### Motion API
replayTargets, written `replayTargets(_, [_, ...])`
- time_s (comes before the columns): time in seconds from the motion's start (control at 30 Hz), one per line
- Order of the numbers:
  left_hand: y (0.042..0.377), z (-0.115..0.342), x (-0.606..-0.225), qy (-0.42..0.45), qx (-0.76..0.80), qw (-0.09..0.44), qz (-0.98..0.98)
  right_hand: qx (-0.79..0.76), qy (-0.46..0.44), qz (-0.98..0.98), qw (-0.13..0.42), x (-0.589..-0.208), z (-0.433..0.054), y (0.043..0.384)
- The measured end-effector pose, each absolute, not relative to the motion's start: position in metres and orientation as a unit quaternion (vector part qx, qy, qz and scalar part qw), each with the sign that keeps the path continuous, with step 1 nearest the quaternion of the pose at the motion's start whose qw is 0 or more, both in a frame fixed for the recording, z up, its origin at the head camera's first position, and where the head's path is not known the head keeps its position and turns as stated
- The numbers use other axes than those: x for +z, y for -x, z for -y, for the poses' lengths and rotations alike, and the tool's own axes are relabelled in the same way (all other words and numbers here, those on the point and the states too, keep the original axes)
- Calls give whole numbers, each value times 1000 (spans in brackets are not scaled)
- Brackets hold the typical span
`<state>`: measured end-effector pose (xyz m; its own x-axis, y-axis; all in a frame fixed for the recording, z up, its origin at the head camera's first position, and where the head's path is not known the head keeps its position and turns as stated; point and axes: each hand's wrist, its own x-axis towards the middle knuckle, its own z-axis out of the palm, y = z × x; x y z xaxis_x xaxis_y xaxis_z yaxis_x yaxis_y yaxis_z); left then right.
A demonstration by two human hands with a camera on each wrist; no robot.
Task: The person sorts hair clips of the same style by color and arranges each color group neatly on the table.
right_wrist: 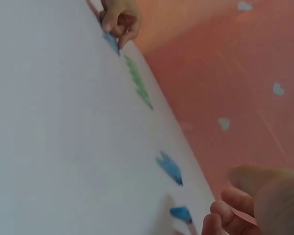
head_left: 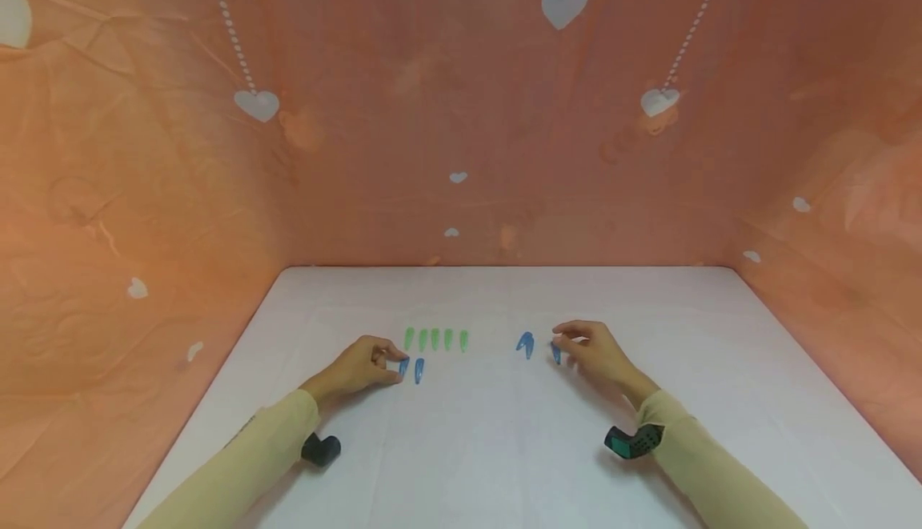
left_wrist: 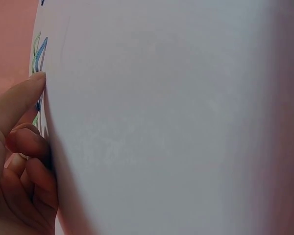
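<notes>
At the left, my left hand [head_left: 363, 365] pinches a blue snap hair clip [head_left: 403, 366] between thumb and index finger, at its two ends. Another blue clip [head_left: 419, 370] lies just right of it. Several green hair clips [head_left: 435, 339] form a row behind these two. My right hand [head_left: 594, 349] hovers by a single blue clip [head_left: 556, 353], its fingers loosely bent. In the right wrist view that blue clip [right_wrist: 181, 214] lies on the table, apart from the fingers [right_wrist: 223, 210]. Left of it, two blue clips [head_left: 528, 343] lean together in a V.
A white-covered table [head_left: 461, 449] bears all the clips. An orange cloth with white hearts [head_left: 461, 113] surrounds its back and sides. Dark wrist devices [head_left: 634, 442] sit on both forearms, under light sleeves [head_left: 252, 453].
</notes>
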<state>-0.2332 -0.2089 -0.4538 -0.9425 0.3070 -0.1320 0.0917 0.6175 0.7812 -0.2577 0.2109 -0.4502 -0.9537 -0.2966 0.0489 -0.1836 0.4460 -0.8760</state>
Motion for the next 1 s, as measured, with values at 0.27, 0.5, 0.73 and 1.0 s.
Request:
replayTargets(0.27, [233,210,-456,-114,432,130,-885,-504,111,-852,82,-463,-213,260])
replayTargets(0.5, [233,210,-454,-125,424,125,-888,-424,123,-897,5,-467,-205,259])
replayTargets(0.73, [233,209,-454,-127,420,122,-890,-398,111,-911,-1,-462,-200,257])
replayTargets(1.0, [233,210,-454,-125,418,122,-892,-386,101,-917,9,-462,-200,257])
